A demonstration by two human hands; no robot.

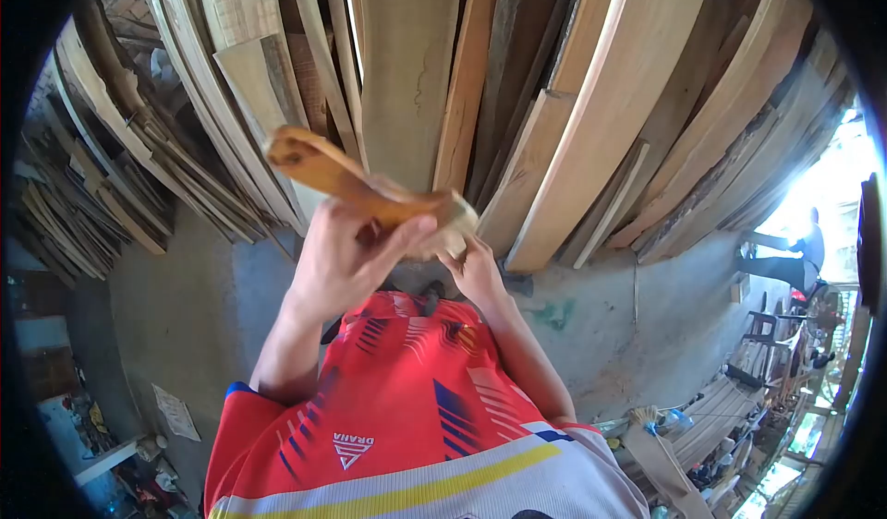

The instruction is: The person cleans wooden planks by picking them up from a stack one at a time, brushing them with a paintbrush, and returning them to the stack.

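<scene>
A glossy orange-brown wooden piece is held up in front of my chest, tilted, with its wide end toward the upper left. My left hand is wrapped round its middle, thumb along the near side. At its right end is a paler part, blurred, whose shape I cannot make out. The fingers of my right hand are closed in a pinch on that pale end.
Tall wooden boards lean side by side ahead of me, with thinner strips at the left. A person is at the far right, above a slatted wooden bench. A paper sheet lies on the floor at left.
</scene>
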